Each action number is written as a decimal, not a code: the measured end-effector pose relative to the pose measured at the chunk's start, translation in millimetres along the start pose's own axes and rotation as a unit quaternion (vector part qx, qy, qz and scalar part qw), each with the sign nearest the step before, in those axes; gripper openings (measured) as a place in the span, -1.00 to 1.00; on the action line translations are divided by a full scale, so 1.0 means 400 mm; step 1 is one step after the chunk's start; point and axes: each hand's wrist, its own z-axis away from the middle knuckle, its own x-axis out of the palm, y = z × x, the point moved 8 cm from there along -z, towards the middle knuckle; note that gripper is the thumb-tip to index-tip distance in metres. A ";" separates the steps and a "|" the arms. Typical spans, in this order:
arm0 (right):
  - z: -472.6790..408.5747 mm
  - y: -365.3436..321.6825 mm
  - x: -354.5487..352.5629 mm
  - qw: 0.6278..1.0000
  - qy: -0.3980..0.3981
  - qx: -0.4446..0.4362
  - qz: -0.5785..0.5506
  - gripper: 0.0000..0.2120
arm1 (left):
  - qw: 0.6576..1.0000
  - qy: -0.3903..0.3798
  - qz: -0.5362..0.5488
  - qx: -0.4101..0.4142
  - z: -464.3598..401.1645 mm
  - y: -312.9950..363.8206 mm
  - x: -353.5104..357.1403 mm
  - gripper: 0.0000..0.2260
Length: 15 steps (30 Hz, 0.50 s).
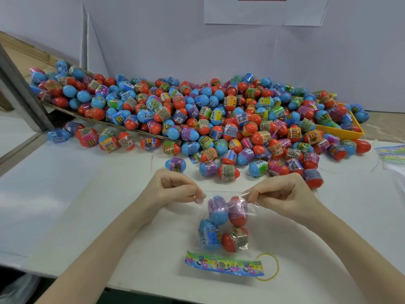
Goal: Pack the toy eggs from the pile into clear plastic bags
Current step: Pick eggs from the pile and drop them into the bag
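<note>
A clear plastic bag (223, 255) lies on the white table in front of me, its colourful printed header strip (223, 265) nearest me. Inside it are several toy eggs (223, 224), blue and red with printed wrappers. My left hand (175, 186) pinches the left corner of the bag's open far end. My right hand (282, 191) pinches the right corner, and the opening is stretched between them. A big pile of red and blue toy eggs (208, 119) spreads across the table beyond my hands.
A yellow rubber band (276, 268) lies by the bag's header. A yellow tray (341, 132) sits under eggs at the right. More printed bags (392, 152) lie at the far right edge. A cardboard sheet (131, 128) slopes under the left of the pile.
</note>
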 end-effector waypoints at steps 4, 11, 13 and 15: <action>0.002 0.004 0.001 1.000 -0.004 0.015 0.023 -0.61 | 0.999 0.034 -0.040 -0.005 -0.001 -0.001 -0.006 -0.79; 0.013 -0.005 0.000 0.999 0.016 0.033 0.031 -0.91 | 0.999 0.040 0.005 -0.025 0.001 -0.006 -0.007 -0.83; 0.016 0.006 -0.013 0.996 0.075 0.056 0.008 -0.74 | 0.997 0.064 0.027 -0.013 0.003 0.003 -0.013 -0.83; 0.022 0.030 -0.007 0.988 0.108 0.105 -0.040 -0.49 | 0.996 0.078 0.042 0.007 0.005 0.017 -0.011 -0.83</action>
